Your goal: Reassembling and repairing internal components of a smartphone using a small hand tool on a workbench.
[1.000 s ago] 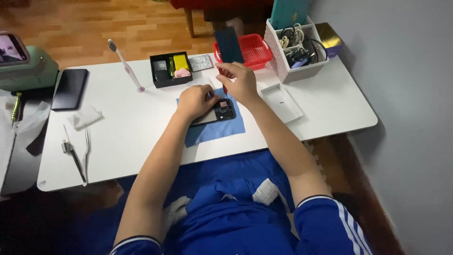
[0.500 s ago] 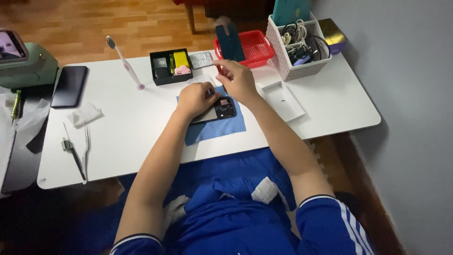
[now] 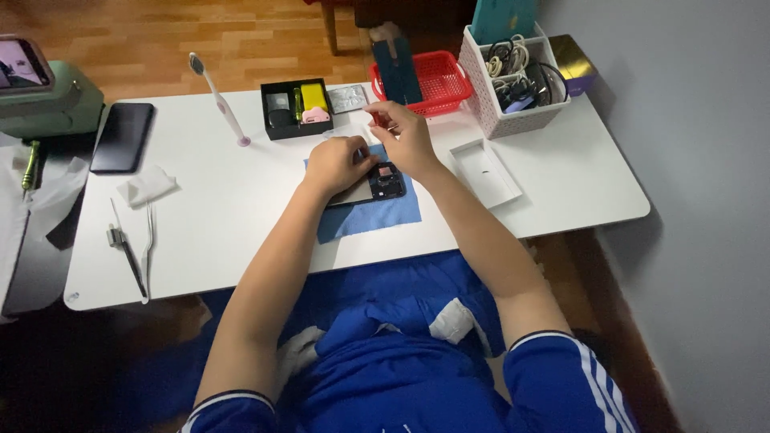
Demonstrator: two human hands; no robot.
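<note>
Your left hand (image 3: 337, 163) lies curled over the near end of an opened phone (image 3: 375, 184), fingers pressed down on it and pinning it in place. The phone rests flat on a blue cloth (image 3: 365, 215) near the middle of the white tabletop (image 3: 241, 232), its dark inner parts showing at the end that pokes out from under your fingers. Your right hand (image 3: 405, 138) hovers just above and behind the phone, thumb and forefinger pinched together at the tips; whatever sits between them is too small to make out, so you cannot tell from here if it is gripping anything. Just behind your hands stands a black tray (image 3: 297, 107) with small compartments holding a yellow piece and a pink one, and a small silvery packet (image 3: 348, 99) lies beside it. To the right of that sits a red basket (image 3: 433, 80) with a dark flat panel (image 3: 396, 70) leaning upright in it, and further right a white holder (image 3: 513, 104) full of tangled cables. A shallow white box lid (image 3: 485, 172) lies just beside your right forearm. Off to your left stands a white and pink toothbrush (image 3: 218, 98), upright on its base, with a dark phone (image 3: 122, 136) lying face down, a crumpled wipe (image 3: 146, 187), and tweezers (image 3: 144, 248) next to a thin tool (image 3: 124, 250) near the front edge.
</note>
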